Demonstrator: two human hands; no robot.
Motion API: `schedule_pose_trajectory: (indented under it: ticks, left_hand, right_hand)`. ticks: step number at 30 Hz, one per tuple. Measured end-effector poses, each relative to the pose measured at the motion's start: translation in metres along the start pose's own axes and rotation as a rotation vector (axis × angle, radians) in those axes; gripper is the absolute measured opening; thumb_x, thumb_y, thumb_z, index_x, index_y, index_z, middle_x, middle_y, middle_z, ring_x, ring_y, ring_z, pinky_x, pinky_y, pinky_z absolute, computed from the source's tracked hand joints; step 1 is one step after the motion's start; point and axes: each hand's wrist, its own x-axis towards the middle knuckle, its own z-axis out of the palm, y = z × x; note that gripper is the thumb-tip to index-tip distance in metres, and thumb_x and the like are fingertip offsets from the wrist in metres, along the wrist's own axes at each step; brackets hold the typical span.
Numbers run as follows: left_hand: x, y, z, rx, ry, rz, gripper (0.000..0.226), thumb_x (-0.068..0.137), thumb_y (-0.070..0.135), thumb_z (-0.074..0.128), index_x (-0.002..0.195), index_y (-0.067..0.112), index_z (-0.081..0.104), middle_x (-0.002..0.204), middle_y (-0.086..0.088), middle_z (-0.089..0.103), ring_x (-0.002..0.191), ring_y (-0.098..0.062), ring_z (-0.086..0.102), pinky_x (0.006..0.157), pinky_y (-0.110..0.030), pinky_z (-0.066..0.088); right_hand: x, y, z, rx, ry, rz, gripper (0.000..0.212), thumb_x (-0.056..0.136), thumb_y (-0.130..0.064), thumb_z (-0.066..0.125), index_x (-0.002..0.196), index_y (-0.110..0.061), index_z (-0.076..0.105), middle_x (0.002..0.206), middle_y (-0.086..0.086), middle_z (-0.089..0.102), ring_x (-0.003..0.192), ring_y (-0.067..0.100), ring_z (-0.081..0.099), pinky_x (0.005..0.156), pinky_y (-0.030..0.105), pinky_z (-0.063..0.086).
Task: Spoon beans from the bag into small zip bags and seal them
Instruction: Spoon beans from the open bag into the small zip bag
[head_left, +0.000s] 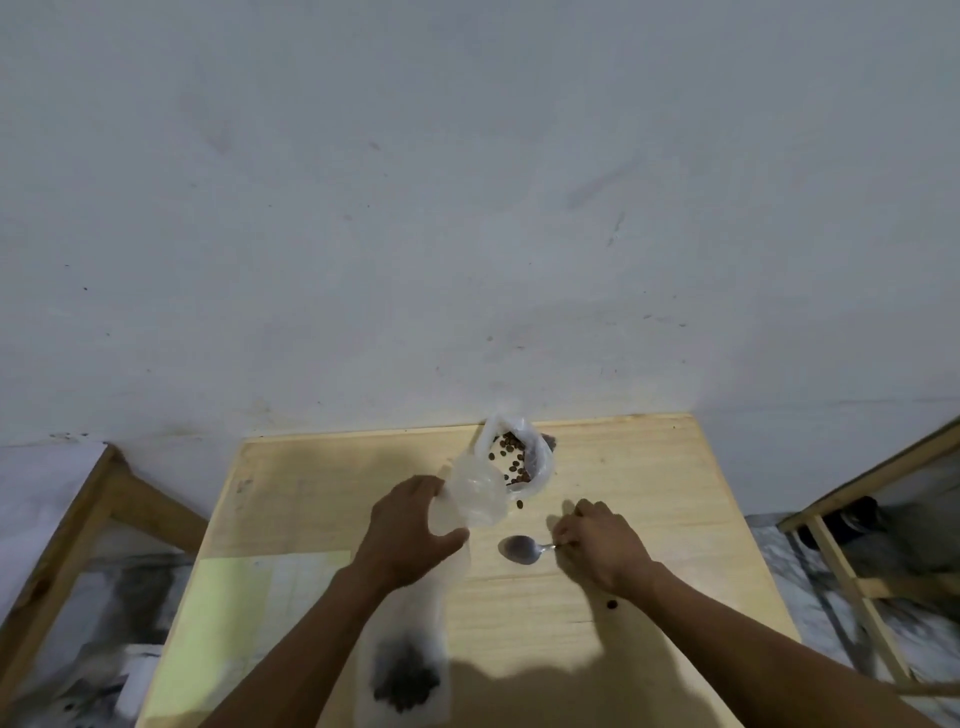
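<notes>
You are gripping a zip bag (475, 493) in your left hand (410, 525), your right hand (597, 545) pinching the empty spoon (517, 549); one bag (405, 670) is lying filled, more are remaining.

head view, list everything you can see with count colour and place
clear plastic bag of brown beans: 1, far middle of table, open
small clear zip bag: 1, in left hand, looks empty
long clear zip bag with beans: 1, near edge
metal spoon: 1, silver, bowl empty
loose brown beans: a few, on table
pale wooden table: 1
wooden frames: 2, either side
left hand: grips small bag
right hand: pinches spoon handle
</notes>
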Motion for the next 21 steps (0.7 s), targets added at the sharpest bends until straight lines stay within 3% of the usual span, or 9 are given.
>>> schedule_pose_trajectory:
  ticks: [3, 7, 10, 12, 14, 16, 21]
  left_hand:
    - [0.003, -0.005, 0.004, 0.01, -0.106, 0.084, 0.072, 0.072, 0.064, 0.064, 0.132, 0.028, 0.047, 0.134, 0.009, 0.051, 0.118, -0.01, 0.047, 0.102, -0.033, 0.041]
    - [0.013, 0.0, 0.003, 0.005, -0.17, 0.198, 0.073, 0.073, 0.061, 0.065, 0.134, 0.024, 0.047, 0.143, 0.013, 0.043, 0.132, -0.007, 0.038, 0.11, -0.033, 0.033]
    - [0.026, 0.001, 0.003, 0.014, -0.215, 0.246, 0.071, 0.072, 0.063, 0.06, 0.131, 0.025, 0.049, 0.15, 0.019, 0.035, 0.136, -0.005, 0.034, 0.111, -0.034, 0.031]
    - [0.036, -0.001, 0.004, 0.01, -0.236, 0.251, 0.07, 0.072, 0.063, 0.06, 0.13, 0.024, 0.05, 0.151, 0.022, 0.032, 0.134, -0.004, 0.036, 0.111, -0.034, 0.033]
    - [0.047, -0.002, 0.005, 0.007, -0.259, 0.263, 0.07, 0.073, 0.061, 0.062, 0.131, 0.024, 0.05, 0.151, 0.024, 0.031, 0.131, -0.003, 0.041, 0.108, -0.033, 0.036]
    - [0.058, 0.003, 0.006, 0.008, -0.295, 0.286, 0.068, 0.074, 0.059, 0.064, 0.13, 0.024, 0.049, 0.151, 0.024, 0.031, 0.128, -0.004, 0.044, 0.105, -0.034, 0.039]
    - [0.092, 0.02, 0.005, 0.004, -0.503, 0.245, 0.071, 0.074, 0.052, 0.072, 0.132, 0.021, 0.046, 0.141, 0.01, 0.044, 0.121, -0.014, 0.048, 0.099, -0.037, 0.044]
  right_hand:
    - [0.002, 0.001, 0.009, -0.068, 0.034, -0.022, 0.024, 0.092, -0.029, 0.047, 0.105, -0.021, 0.065, 0.111, 0.003, 0.057, 0.108, 0.027, 0.052, 0.079, 0.034, 0.039]
    - [0.007, 0.0, 0.008, -0.1, -0.057, 0.004, 0.022, 0.093, -0.025, 0.043, 0.106, -0.02, 0.059, 0.12, 0.004, 0.054, 0.115, 0.027, 0.049, 0.088, 0.037, 0.039]
    - [0.01, 0.01, -0.008, 0.181, -0.053, 0.065, 0.01, 0.093, -0.019, 0.042, 0.089, -0.026, 0.048, 0.102, 0.0, 0.06, 0.096, 0.027, 0.058, 0.083, 0.038, 0.042]
    - [0.015, 0.029, -0.017, 0.439, 0.069, 0.168, 0.018, 0.096, -0.017, 0.046, 0.086, -0.032, 0.046, 0.091, -0.007, 0.059, 0.083, 0.021, 0.057, 0.076, 0.039, 0.046]
    - [0.023, 0.044, -0.026, 0.514, 0.294, 0.189, 0.022, 0.096, -0.014, 0.048, 0.085, -0.033, 0.047, 0.089, -0.009, 0.058, 0.079, 0.016, 0.056, 0.07, 0.039, 0.047]
    - [0.035, 0.047, -0.036, 0.545, 0.382, 0.175, 0.022, 0.095, -0.009, 0.048, 0.088, -0.03, 0.049, 0.092, -0.005, 0.058, 0.079, 0.014, 0.054, 0.068, 0.036, 0.043]
    - [0.057, 0.019, -0.045, 0.31, 0.131, 0.081, 0.036, 0.086, 0.001, 0.044, 0.114, -0.017, 0.059, 0.11, 0.005, 0.055, 0.095, 0.03, 0.059, 0.074, 0.032, 0.042]
